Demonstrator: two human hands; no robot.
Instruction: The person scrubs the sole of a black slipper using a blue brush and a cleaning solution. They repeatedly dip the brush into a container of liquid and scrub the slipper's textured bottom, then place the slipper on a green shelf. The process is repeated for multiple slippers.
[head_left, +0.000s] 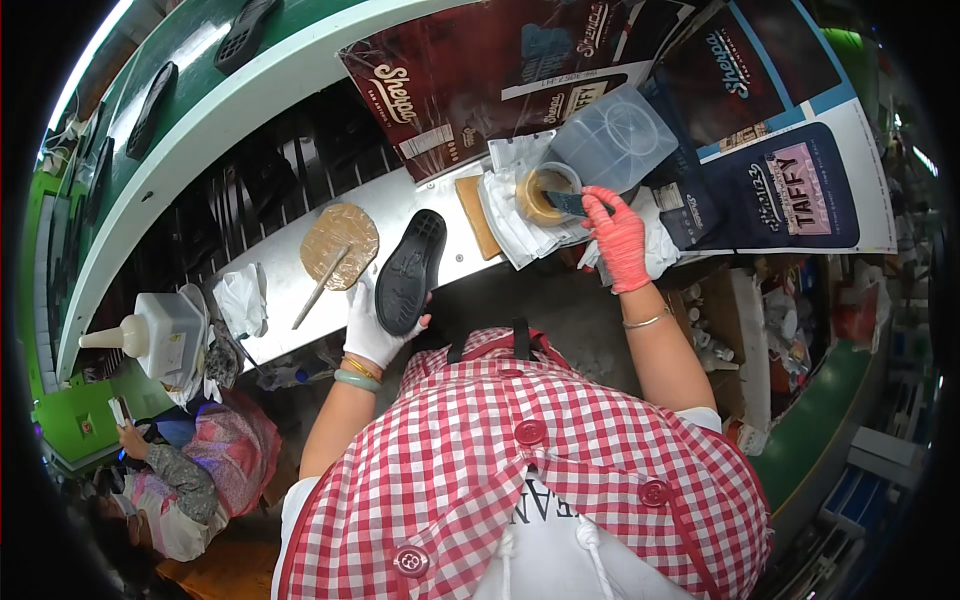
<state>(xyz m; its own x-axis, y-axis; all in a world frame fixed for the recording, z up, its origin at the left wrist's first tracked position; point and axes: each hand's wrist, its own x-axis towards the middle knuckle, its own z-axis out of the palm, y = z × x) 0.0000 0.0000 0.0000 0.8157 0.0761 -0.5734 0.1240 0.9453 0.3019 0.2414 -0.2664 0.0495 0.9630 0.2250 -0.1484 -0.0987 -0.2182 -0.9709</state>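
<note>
My left hand point(370, 332), in a white glove, is closed around the heel or toe end of a black shoe sole point(410, 272), held tilted above the metal bench edge. In a red glove, my right hand point(620, 240) pinches a dark, flat-bladed tool point(568, 203), perhaps a brush or scraper. The tool's far end dips into a round translucent tub point(524, 200) of yellowish-brown matter. Folded white cloths or papers point(507, 222) lie under and beside the tub. Whether the tool's tip touches the bottom is hidden.
A round plastic-wrapped pad point(342, 240) with a stick point(322, 287) lies left of the sole. Beyond stands a white nozzle bottle point(165, 335). A clear plastic box point(615, 135) leans behind the tub. A curved green conveyor point(190, 50) carries soles. Another person point(215, 460) sits at lower left.
</note>
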